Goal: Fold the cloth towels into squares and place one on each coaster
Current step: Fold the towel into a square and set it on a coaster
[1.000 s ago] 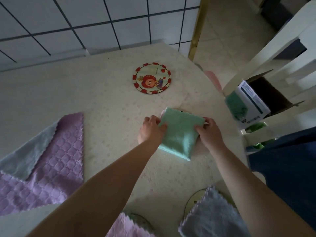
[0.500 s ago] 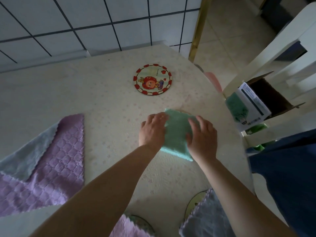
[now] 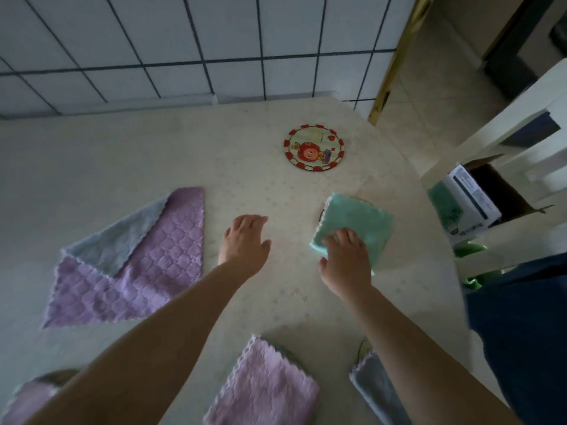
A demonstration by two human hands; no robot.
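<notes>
One view only, from the head. Under the right hand (image 3: 346,259) lies the green towel (image 3: 357,225), folded to a square and sitting on a coaster whose dark rim just peeks out at the towel's left edge; the fingers rest on its near-left corner, loosely bent, pressing rather than pinching as far as I can tell. Off to that hand's left, the left hand (image 3: 245,240) hovers over bare table (image 3: 122,154) with fingers relaxed and spread, holding nothing. Left of the left hand, and near it, lies the purple towel (image 3: 135,265), unfolded apart from one corner turned over to show its grey back; its long axis runs diagonally, from low and far left up toward the hand. Beyond both hands, nearer the wall, sits the red coaster (image 3: 314,147), uncovered. Below the wrists, close to the body, a pink square (image 3: 267,388) and a grey square (image 3: 377,391) already cover coasters. My judgement: the green placement is done, and the purple towel comes next. The left hand is plainly the nearer one to it, while the red coaster lies forward of both.
</notes>
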